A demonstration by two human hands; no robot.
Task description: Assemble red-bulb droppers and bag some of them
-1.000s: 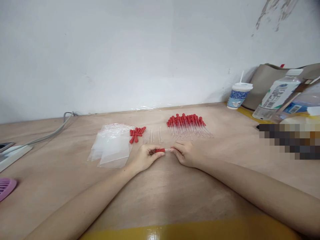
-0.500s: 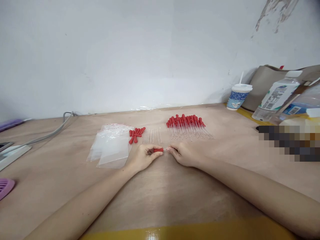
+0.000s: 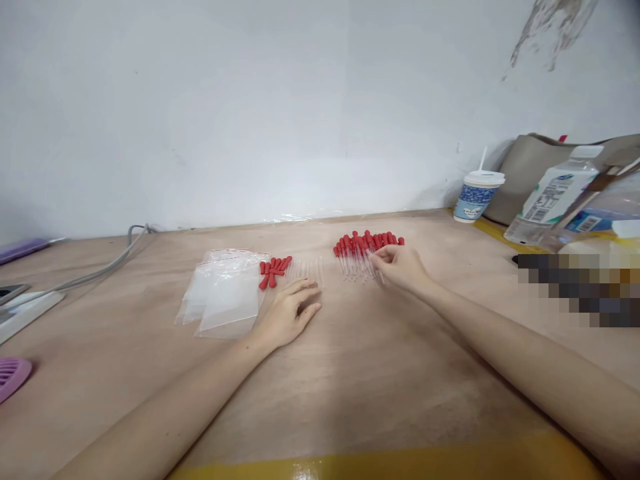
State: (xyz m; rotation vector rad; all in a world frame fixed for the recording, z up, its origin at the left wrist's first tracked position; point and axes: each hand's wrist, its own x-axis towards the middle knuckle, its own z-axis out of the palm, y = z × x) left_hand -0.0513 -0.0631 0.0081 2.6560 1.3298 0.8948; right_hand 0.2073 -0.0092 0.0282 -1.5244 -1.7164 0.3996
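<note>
My left hand (image 3: 289,310) rests over the table with its fingers apart and nothing in it. Just beyond its fingertips lie several loose clear thin tubes (image 3: 305,267), and a small heap of red rubber bulbs (image 3: 273,271) sits to their left. My right hand (image 3: 400,267) is pinched at the near side of a row of droppers (image 3: 353,250), each a clear tube with a red bulb. Its fingers seem closed on a dropper; they hide most of it and cover part of the row.
Clear zip bags (image 3: 220,300) overlap left of the bulbs. A paper cup (image 3: 475,197) with a straw, a plastic bottle (image 3: 553,193) and a grey bag (image 3: 520,167) stand at back right. A grey cable (image 3: 110,267) and a pink slotted object (image 3: 13,377) are at left.
Both hands were together on one dropper, left on its red bulb, right on its clear tube. The left hand has let go and opened; the right has moved away and right to the row.
</note>
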